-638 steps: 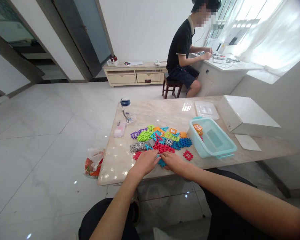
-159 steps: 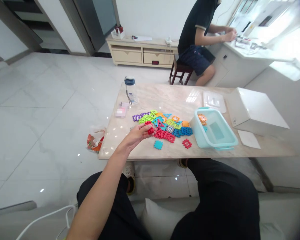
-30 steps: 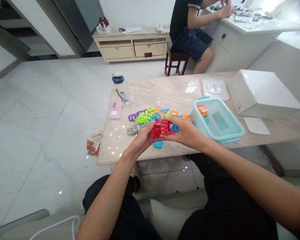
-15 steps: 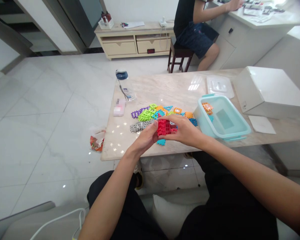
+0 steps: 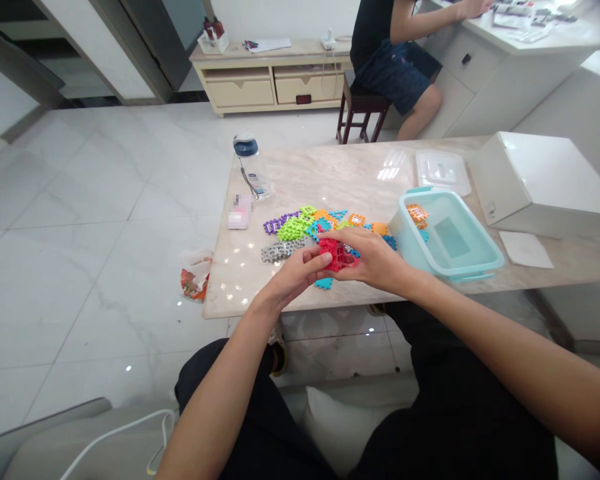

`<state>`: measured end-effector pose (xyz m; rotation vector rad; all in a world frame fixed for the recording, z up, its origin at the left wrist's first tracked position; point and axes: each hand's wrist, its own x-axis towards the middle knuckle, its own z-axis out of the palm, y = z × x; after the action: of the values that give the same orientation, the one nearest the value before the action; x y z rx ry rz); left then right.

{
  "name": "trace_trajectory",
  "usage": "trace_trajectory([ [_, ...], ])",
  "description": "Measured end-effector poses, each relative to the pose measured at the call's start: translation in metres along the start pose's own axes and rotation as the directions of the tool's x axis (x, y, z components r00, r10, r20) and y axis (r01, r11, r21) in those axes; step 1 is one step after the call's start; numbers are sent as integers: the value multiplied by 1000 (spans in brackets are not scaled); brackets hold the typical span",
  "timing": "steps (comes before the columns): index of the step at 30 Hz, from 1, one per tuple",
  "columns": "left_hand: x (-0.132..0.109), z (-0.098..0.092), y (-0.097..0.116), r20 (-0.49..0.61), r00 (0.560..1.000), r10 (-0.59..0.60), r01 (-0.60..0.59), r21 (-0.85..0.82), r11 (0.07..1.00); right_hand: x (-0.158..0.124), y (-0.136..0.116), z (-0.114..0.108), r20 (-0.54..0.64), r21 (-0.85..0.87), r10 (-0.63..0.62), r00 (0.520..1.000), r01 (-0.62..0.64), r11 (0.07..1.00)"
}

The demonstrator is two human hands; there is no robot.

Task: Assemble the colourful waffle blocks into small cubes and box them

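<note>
Between my two hands is a cluster of red interlocking plastic pieces (image 5: 336,255), held just above the table. My left hand (image 5: 301,270) grips its left side, thumb lying across the front. On the right side my right hand (image 5: 373,259) closes around it, its fingers over the top. Behind the hands lie green pieces (image 5: 293,229), purple pieces (image 5: 279,223), a row of grey pieces (image 5: 281,251) and orange pieces (image 5: 379,228). One light blue piece (image 5: 323,284) rests on the table below my hands.
A teal-rimmed plastic bin (image 5: 453,243) with a few pieces inside stands right, near a clear lid (image 5: 443,172) and a white box (image 5: 545,180). A water bottle (image 5: 253,170) and pink packet (image 5: 239,212) are left. A person (image 5: 395,63) sits on a stool beyond.
The red cluster has turned in my hands. My left thumb has moved from its upper edge down across its front. The loose pieces lie as before.
</note>
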<state>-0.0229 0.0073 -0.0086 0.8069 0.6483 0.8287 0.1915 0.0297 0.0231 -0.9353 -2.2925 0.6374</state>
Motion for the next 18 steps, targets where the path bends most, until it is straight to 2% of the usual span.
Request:
trace_trajectory([
  [11,1,-7,-1,12,1000,3,-3,56,998,0,-1,1,45,9,-29,999,29,1000],
  [15,2,-10,0,-10,1000,6,-5,90,996,-5,-15,0,29,-38,-10,1000,11,999],
  [18,-1,-11,3,49,998,-43,37,126,991,-17,-30,-4,-13,-62,23,1000,-24,998],
])
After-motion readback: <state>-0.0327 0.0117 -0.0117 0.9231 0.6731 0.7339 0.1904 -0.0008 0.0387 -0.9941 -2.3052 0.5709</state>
